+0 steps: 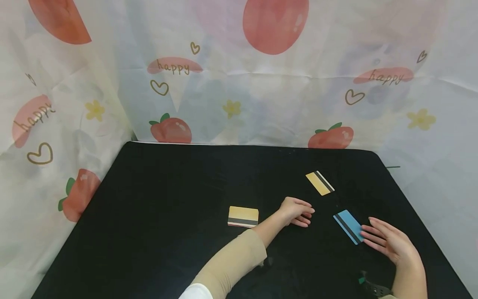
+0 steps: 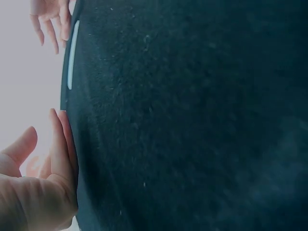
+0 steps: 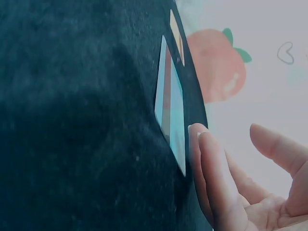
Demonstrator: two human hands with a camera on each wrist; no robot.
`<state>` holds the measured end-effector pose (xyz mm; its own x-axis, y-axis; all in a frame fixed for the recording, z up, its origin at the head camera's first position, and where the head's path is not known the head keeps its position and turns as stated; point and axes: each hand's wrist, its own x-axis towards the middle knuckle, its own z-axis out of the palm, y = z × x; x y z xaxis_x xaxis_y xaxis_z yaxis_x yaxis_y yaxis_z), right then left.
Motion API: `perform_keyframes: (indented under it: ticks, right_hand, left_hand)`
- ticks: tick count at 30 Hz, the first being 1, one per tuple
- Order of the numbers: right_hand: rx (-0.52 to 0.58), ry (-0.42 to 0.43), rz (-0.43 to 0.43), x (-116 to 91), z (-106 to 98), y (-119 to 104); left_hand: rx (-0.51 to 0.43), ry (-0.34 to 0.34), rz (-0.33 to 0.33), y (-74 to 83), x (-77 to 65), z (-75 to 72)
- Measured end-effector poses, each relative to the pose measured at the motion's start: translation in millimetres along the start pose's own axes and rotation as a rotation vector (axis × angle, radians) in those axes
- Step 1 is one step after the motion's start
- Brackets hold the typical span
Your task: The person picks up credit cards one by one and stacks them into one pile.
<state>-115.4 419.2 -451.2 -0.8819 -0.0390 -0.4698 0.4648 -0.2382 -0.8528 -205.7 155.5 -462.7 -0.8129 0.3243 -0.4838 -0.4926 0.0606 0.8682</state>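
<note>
A blue card [image 1: 348, 227] with a dark stripe lies on the black table, my right hand [image 1: 390, 241] just to its right. The right fingertips overlap the card's edge in the head view; in the right wrist view, fingers [image 3: 216, 173] extend loosely beside the blue card [image 3: 176, 110], thumb spread away. Left of that card, my left hand [image 1: 296, 211] hovers low over the cloth with relaxed fingers and nothing held. Behind both hands lies a yellow card [image 1: 320, 183] with a dark stripe. Near the left forearm sits a small stack of cards [image 1: 243, 211], a yellow one on top.
Black cloth covers the table [image 1: 168, 187]. A printed curtain [image 1: 231, 91] with fruit and hearts closes off the back and sides. At the bottom right, a dark strap [image 1: 375, 288] sits at the right wrist.
</note>
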Motion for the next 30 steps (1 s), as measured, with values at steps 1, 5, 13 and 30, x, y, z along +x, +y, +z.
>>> perform_keyframes:
  ticks: [1, 5, 13, 30]
  right_hand:
    - [0.014, 0.0, 0.003, -0.8, -1.5, 0.1]
    - [0.048, 0.029, 0.019, -4.1, -4.8, 1.5]
    - [0.034, 0.125, 0.081, -9.7, -8.3, 4.4]
    - [0.148, 0.266, 0.125, -25.3, 1.0, 22.3]
  left_hand:
    - [-0.004, 0.008, -0.003, 0.0, 1.4, 1.9]
    - [-0.013, 0.025, -0.006, -1.5, 5.2, 8.9]
    - [-0.039, -0.007, 0.024, -4.2, 10.3, 20.9]
    - [-0.119, -0.046, 0.023, 0.8, 14.0, 55.0]
